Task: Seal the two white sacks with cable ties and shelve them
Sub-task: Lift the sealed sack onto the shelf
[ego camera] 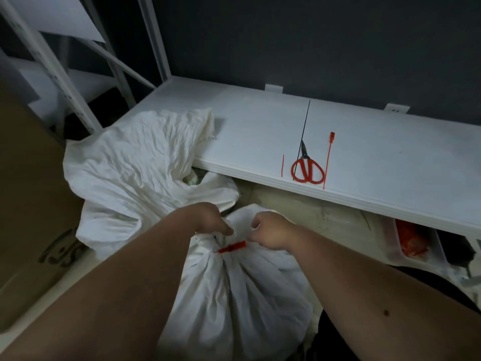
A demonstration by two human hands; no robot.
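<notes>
Midway through the job, a person crouches over a white sack at lower centre of the frame, its neck gathered and cinched by a red tie. The left hand grips the bunched cloth just above the tie, fingers curled into the fabric. The right hand sits just right of the neck, fingers curled at the tie's end; whether it pinches the tie's tail or only cloth cannot be told.

A second sack slumps at left of centre, its top flopped onto the corner of the white shelf and its mouth looking loose, no tie visible on it.

On the shelf at right of centre lie red-handled scissors, a spare red tie just to their right and a short red strip, likely a trimmed tail, to their left. A tray with red contents shows beneath the shelf at right, and a cardboard box fills the left edge.

By the look of it, one sack is nearly sealed, perhaps needing a final pull and a trim. The other remains to be tied, and neither is properly shelved.
</notes>
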